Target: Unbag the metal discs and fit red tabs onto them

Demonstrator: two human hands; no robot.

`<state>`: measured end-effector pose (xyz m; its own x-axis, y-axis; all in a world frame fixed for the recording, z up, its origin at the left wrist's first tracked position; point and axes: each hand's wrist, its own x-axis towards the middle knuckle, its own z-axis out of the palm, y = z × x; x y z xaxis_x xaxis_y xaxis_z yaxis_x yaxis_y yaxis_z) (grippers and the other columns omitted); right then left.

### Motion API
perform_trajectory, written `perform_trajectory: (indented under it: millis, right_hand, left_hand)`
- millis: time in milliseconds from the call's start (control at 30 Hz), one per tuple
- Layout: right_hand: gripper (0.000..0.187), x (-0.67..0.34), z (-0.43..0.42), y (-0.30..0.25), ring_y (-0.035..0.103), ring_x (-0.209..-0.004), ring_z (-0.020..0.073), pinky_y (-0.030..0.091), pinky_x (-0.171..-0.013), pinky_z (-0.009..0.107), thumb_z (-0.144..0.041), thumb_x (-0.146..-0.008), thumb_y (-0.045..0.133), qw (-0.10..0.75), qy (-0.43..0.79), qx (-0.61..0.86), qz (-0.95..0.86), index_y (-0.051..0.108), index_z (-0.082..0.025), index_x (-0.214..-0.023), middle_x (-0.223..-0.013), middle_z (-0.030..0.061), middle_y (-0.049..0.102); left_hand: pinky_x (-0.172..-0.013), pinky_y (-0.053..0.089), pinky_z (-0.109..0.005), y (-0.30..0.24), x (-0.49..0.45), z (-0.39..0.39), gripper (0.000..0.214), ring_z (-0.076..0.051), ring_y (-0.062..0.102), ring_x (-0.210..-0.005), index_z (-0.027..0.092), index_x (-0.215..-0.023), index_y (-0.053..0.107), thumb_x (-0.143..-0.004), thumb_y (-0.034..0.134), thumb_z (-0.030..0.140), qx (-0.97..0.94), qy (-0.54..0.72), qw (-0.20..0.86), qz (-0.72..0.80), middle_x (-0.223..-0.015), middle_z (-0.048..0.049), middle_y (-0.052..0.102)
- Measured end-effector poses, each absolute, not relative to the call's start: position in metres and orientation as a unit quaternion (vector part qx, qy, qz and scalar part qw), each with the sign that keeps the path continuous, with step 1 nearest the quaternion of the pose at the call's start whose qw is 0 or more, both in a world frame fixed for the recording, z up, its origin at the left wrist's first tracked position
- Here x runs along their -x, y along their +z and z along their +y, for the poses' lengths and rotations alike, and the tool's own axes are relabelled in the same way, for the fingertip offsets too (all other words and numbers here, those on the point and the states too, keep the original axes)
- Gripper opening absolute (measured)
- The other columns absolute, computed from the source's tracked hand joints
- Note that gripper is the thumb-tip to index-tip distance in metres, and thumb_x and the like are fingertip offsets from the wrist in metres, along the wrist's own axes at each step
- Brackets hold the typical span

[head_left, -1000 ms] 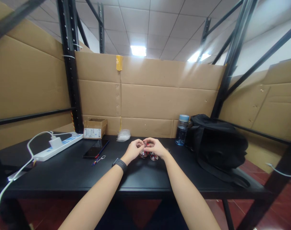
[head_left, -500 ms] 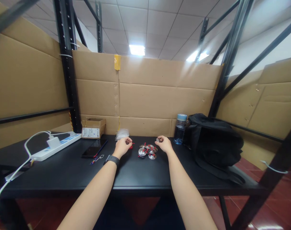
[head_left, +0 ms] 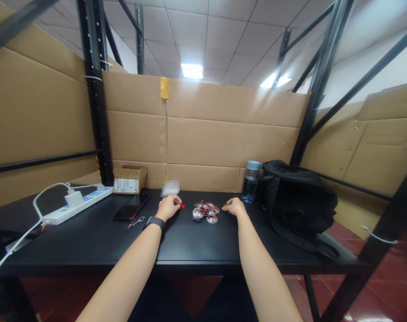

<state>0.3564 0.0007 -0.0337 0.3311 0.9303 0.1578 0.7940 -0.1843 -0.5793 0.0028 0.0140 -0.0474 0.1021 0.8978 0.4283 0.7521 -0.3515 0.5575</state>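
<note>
A small heap of shiny round metal discs with red parts [head_left: 205, 212] lies on the black table [head_left: 89, 246] between my hands. My left hand [head_left: 168, 207], with a dark watch on its wrist, rests to the left of the heap, fingers curled round a small red piece [head_left: 181, 206]. My right hand [head_left: 234, 206] rests on the table to the right of the heap, fingers curled down; whether it holds anything is hidden.
A clear plastic bag [head_left: 170, 188] lies behind my left hand. A phone [head_left: 129, 207], a pen, a keyring [head_left: 135, 222], a power strip [head_left: 76, 203] with a charger and a small cardboard box [head_left: 129, 178] are at left. A water bottle [head_left: 250, 181] and black bag [head_left: 299, 203] stand at right.
My hands were together over the discs a second ago, then parted. Now both have come down onto the table either side of the heap.
</note>
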Motion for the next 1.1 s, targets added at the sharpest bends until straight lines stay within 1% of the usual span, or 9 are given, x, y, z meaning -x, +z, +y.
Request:
perform_trajectory:
  millis: [233,500,767,967,1100]
  right_hand:
    - [0.04,-0.358,0.003,-0.037,0.074,-0.094,0.0237,0.054,-0.079,0.028,-0.034,-0.055,0.088,0.294,0.123,0.759,-0.568,0.075,-0.024,-0.091,-0.099,0.006,0.077]
    - [0.029,-0.353,-0.002,-0.028,0.073,-0.093,0.0238,0.053,-0.075,0.027,-0.026,-0.055,0.083,0.279,0.12,0.77,-0.561,0.074,-0.023,-0.083,-0.094,0.0058,0.078]
    - [0.021,-0.354,-0.003,-0.027,0.074,-0.083,0.0224,0.053,-0.069,0.026,-0.02,-0.054,0.081,0.283,0.117,0.753,-0.583,0.072,-0.023,-0.073,-0.077,0.0027,0.077]
    - [0.025,-0.356,-0.003,-0.025,0.074,-0.075,0.0222,0.054,-0.064,0.026,-0.024,-0.051,0.086,0.277,0.131,0.752,-0.584,0.07,-0.021,-0.07,-0.068,0.0037,0.075]
    - [0.022,-0.357,-0.004,-0.024,0.073,-0.067,0.0208,0.054,-0.062,0.026,-0.023,-0.053,0.085,0.276,0.135,0.752,-0.583,0.071,-0.02,-0.069,-0.06,0.0022,0.071]
  left_hand:
    - [-0.084,0.047,-0.027,-0.048,-0.004,0.015,0.014,-0.018,0.071,-0.092,0.026,-0.085,0.074,-0.077,0.066,0.019,-0.736,0.372,0.1,0.557,-0.091,0.0015,0.078]
    - [-0.083,0.047,-0.027,-0.047,-0.005,0.016,0.014,-0.019,0.07,-0.092,0.025,-0.088,0.074,-0.078,0.064,0.02,-0.726,0.38,0.11,0.563,-0.094,-0.0007,0.077]
    - [-0.08,0.047,-0.027,-0.045,-0.006,0.013,0.015,-0.019,0.07,-0.089,0.024,-0.087,0.073,-0.078,0.063,0.019,-0.728,0.383,0.113,0.557,-0.092,-0.0011,0.077]
    - [-0.079,0.047,-0.027,-0.044,-0.007,0.012,0.015,-0.019,0.07,-0.088,0.024,-0.087,0.073,-0.078,0.061,0.019,-0.732,0.378,0.112,0.556,-0.092,-0.0012,0.077]
    - [-0.078,0.047,-0.026,-0.044,-0.008,0.01,0.016,-0.018,0.069,-0.086,0.023,-0.087,0.073,-0.078,0.06,0.018,-0.733,0.38,0.113,0.554,-0.09,-0.001,0.076]
